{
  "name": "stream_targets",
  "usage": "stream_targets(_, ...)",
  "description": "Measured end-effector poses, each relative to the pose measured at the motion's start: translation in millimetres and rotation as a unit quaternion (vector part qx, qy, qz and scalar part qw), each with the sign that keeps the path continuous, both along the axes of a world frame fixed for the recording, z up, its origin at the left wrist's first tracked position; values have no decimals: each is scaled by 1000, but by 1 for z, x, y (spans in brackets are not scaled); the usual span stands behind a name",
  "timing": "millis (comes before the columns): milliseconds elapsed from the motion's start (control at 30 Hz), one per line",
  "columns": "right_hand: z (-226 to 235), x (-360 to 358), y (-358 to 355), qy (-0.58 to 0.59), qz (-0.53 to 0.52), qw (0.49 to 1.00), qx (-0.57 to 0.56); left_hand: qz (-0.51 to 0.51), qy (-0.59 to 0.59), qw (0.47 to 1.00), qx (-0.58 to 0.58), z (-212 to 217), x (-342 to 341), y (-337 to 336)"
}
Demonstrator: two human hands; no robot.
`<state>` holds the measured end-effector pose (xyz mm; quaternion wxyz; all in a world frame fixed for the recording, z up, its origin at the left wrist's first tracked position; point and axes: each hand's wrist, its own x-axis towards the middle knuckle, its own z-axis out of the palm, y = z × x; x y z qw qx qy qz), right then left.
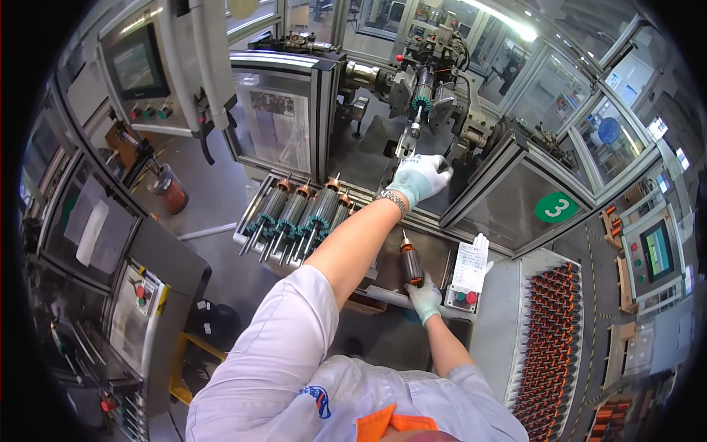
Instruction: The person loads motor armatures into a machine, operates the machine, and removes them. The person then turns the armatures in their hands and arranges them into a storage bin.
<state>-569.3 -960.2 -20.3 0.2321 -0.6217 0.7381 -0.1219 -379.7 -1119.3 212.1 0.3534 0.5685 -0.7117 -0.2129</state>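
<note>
2 gloved hands are busy: the left hand [421,179] grasps a steel-shafted armature [409,140] inside the winding machine [434,88], where it could get pinched, while the right hand [425,297] grips a copper-wound armature [411,264] that could slip.

A sloped metal feed rack [254,202] stands in front of the machine and carries a row of motor rotors [294,215], lying side by side with their copper ends up and shafts pointing down. To the right, a long tray [515,331] holds many copper-wound rotors [549,339] packed in rows. A small control box [465,298] with buttons sits between them.
</note>
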Motion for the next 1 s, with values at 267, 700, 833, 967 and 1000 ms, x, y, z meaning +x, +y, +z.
stream_targets(267, -2, 7, -4, 28, -32, 997, -57, 55, 26, 960, -275, -12, 0, -10)
stream_targets(700, 22, 8, -10, -22, -20, 999, 12, -10, 55, 940, -338, -5, 8, -13)
stream_targets(833, 2, 3, -8, 2, -21, 1000, -5, -8, 51, 949, -312, -5, 8, -12)
stream_targets(967, 2, 3, -8, 11, -24, 1000, -7, -17, 13, 991, -130, 6, 10, -6)
stream_targets(1000, 3, 4, -9, 16, -22, 1000, -10, -48, 48, 994, -88, -1, 13, -16)
